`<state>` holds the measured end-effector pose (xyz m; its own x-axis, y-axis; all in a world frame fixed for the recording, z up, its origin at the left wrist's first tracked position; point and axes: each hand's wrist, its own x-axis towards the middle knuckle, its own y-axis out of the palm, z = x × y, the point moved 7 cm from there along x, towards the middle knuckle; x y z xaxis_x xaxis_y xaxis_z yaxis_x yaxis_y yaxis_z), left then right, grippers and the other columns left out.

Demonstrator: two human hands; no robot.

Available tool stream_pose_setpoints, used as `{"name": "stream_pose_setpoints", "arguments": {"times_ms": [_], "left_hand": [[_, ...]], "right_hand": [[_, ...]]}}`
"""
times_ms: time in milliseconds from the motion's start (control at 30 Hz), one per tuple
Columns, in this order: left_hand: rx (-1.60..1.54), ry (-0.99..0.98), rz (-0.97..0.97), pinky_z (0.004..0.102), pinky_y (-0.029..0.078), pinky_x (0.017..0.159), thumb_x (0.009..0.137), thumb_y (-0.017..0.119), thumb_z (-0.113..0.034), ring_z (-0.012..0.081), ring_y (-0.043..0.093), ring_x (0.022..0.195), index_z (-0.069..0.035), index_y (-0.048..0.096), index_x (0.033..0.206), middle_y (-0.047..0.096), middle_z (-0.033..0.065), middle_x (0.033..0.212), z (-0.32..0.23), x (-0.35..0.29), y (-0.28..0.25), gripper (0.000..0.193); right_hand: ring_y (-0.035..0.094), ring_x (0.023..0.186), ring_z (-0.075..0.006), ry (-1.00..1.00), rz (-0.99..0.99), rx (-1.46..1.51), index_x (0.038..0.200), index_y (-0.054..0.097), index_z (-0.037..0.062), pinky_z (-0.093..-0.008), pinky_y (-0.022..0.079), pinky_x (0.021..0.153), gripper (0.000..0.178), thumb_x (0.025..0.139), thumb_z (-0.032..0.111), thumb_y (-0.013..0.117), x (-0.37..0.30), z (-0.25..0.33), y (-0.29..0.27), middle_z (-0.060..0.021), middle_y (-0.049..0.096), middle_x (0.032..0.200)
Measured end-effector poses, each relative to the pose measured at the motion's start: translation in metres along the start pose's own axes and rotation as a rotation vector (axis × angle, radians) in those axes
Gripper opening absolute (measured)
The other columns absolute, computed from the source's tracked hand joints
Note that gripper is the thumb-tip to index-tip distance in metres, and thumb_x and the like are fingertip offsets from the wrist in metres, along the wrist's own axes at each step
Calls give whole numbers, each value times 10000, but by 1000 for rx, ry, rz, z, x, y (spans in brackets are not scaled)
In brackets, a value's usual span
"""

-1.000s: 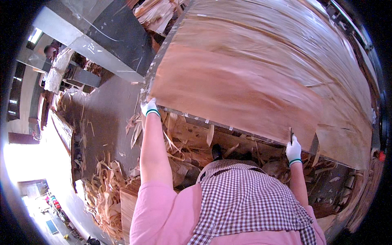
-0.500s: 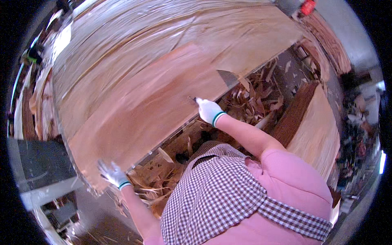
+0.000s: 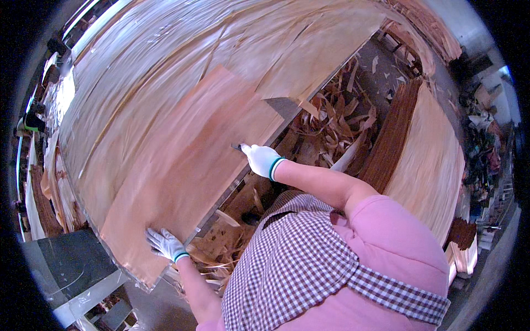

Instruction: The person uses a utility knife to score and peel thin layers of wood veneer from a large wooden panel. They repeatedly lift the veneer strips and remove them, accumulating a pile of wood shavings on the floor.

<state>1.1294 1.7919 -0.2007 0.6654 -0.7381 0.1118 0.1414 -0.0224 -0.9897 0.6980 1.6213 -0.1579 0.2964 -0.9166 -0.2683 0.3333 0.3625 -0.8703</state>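
Note:
A reddish-brown sheet of wood veneer (image 3: 165, 160) lies over wide, paler, wrinkled veneer sheets (image 3: 149, 66) on the worktable. My left hand (image 3: 165, 244), in a white glove with a green cuff edge, rests flat on the reddish sheet near its close left end, fingers extended. Above the sheet's near edge, my gloved right hand (image 3: 261, 160) is closed around a small dark tool (image 3: 237, 147), perhaps a knife; most of it is hidden in the fist. Its tip points left, at the sheet's surface. Whether the tip touches the wood I cannot tell.
Brown veneer scraps (image 3: 337, 113) are heaped below the table's near edge. A stack of veneer with a dark brown side (image 3: 395, 135) stands at the right. More veneer leans at the far left, beside a dark flat panel (image 3: 72, 262).
The view has swung, so the table appears turned. My left hand has settled flat on the sheet, slightly farther from its corner. My right hand still grips the dark tool.

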Motion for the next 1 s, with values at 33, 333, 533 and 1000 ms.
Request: {"name": "stream_pose_setpoints", "arguments": {"times_ms": [33, 333, 533, 1000], "left_hand": [[4, 0, -5, 543, 144, 1110, 959, 392, -381, 259, 205, 1413, -150, 256, 1469, 233, 38, 1537, 1, 0, 2, 577], [-92, -66, 184, 521, 109, 1122, 936, 400, -352, 236, 126, 1435, -166, 230, 1480, 174, 64, 1555, -13, 1, -11, 600], [-153, -42, 134, 538, 55, 1126, 896, 456, -366, 239, 150, 1425, -166, 259, 1463, 193, 51, 1542, 3, 4, -5, 632], [-281, -153, -374, 515, 283, 1046, 856, 548, -232, 272, 470, 1176, -131, 561, 1208, 552, 71, 1247, 126, 95, -38, 367]], "right_hand": [[654, 826, -381, -14, 6, -8, 1254, 489, 8, -479, 518, 725, 381, 885, 74, 424, 1, -2, -2, -225, 638, 924], [625, 699, -241, -289, -154, 647, 1042, 568, 30, -367, 490, 611, 201, 891, 151, 517, 14, -12, -45, -132, 651, 795], [592, 772, -181, -371, 1080, 1549, 826, 513, 68, -270, 447, 623, 299, 926, 348, 549, -79, 169, -155, -192, 634, 913], [627, 772, -260, -1092, 1851, 1523, 946, 555, -29, -333, 488, 658, 309, 887, 274, 552, -86, 365, -147, -184, 619, 726]]}}
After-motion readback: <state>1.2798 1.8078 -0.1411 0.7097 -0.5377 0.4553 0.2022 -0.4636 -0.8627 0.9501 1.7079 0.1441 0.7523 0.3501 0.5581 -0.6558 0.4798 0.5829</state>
